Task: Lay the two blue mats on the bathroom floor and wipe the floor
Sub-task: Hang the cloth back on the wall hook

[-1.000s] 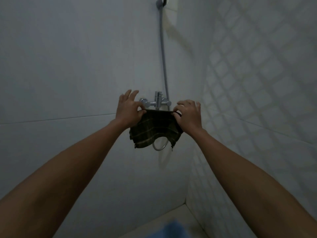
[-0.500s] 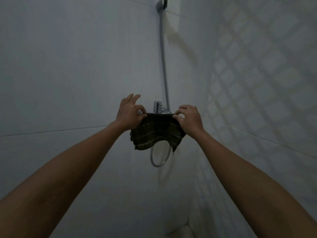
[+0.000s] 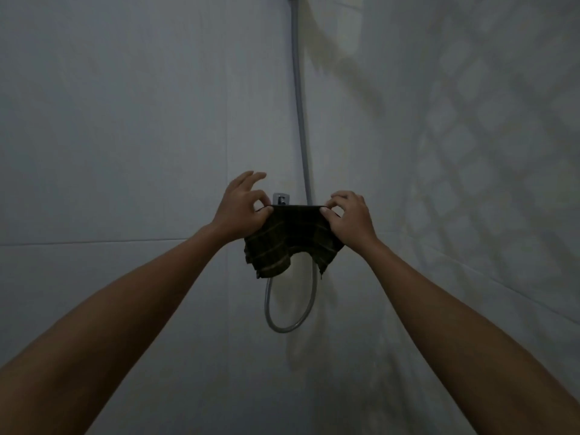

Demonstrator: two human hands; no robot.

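A dark green checked cloth point(image 3: 292, 243) hangs stretched in front of the shower tap point(image 3: 280, 199) on the wall. My left hand point(image 3: 241, 211) pinches its top left corner between thumb and forefinger. At the top right corner, my right hand point(image 3: 348, 219) pinches it the same way. The cloth's top edge is pulled taut and level, and it hides most of the tap. Its lower part droops in two lobes. No blue mat and no floor is in view.
A grey shower hose point(image 3: 301, 120) runs down the wall from above and loops below the cloth point(image 3: 282, 328). The plain tiled wall point(image 3: 125, 152) fills the left. A wall with a diamond tile pattern point(image 3: 470, 136) meets it in the corner on the right.
My view has tilted upward, so the floor and the blue mat at the bottom have left the frame. The cloth now covers the tap body; both hands keep hold of its corners.
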